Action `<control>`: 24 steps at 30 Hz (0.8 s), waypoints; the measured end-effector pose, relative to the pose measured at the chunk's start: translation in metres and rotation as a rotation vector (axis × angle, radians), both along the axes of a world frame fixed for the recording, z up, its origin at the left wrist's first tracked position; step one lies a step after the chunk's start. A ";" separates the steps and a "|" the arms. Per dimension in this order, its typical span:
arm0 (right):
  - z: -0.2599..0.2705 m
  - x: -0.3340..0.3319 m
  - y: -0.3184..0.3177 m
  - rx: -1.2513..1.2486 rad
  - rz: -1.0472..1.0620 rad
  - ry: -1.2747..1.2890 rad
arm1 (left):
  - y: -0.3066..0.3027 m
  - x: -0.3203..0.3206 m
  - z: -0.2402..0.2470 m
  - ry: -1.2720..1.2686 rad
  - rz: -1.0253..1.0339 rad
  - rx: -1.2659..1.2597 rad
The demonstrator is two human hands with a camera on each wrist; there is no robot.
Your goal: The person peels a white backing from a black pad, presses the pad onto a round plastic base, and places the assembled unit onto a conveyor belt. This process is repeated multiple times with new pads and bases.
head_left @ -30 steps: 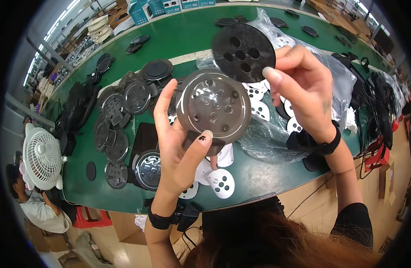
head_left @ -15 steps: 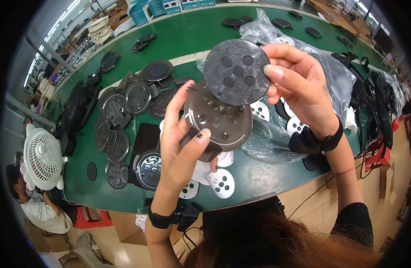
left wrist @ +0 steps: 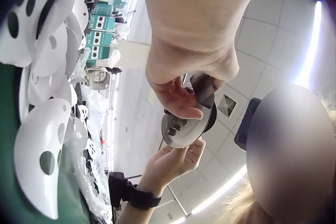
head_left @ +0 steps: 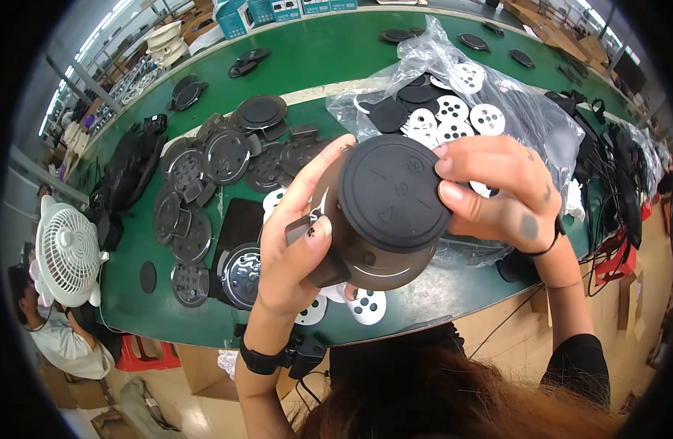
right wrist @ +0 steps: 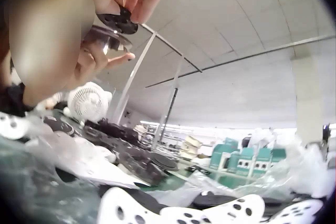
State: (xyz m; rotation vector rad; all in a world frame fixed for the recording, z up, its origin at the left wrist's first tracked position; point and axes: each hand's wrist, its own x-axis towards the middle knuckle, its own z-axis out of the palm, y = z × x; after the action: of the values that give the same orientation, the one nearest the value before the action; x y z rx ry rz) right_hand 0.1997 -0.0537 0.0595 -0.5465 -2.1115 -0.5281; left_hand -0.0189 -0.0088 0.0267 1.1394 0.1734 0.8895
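Above the table's near edge, my left hand (head_left: 301, 233) grips a round brownish-grey plate (head_left: 386, 276) by its rim and dark tab, thumb on the tab. My right hand (head_left: 490, 192) pinches a black disc (head_left: 392, 192) by its right edge and holds it flat against the plate's face, covering most of it. From below in the left wrist view, the left hand (left wrist: 181, 71) curls over the plate (left wrist: 181, 129) and the right hand (left wrist: 173, 163) reaches up to it. In the right wrist view the disc (right wrist: 118, 22) sits on the plate (right wrist: 103, 37).
On the green table (head_left: 307, 58), a clear plastic bag (head_left: 453, 102) holds white and black perforated discs. Several dark round plates (head_left: 204, 168) lie to the left, and white discs (head_left: 365, 304) lie under my hands. A white fan (head_left: 65, 252) stands at the left edge, cables on the right.
My right hand has brought the black disc down from above onto the plate's face. The left hand has tilted the plate and lowered it slightly toward me.
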 end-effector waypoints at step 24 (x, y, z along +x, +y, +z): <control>-0.009 -0.009 0.007 -0.389 -0.093 0.221 | -0.003 0.000 -0.006 0.209 0.020 -0.109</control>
State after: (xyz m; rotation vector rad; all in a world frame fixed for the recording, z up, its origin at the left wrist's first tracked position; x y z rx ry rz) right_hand 0.1908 -0.0468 0.0503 -0.8837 -1.9880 -0.0958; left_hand -0.0185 -0.0121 0.0204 1.1292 0.4000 0.7683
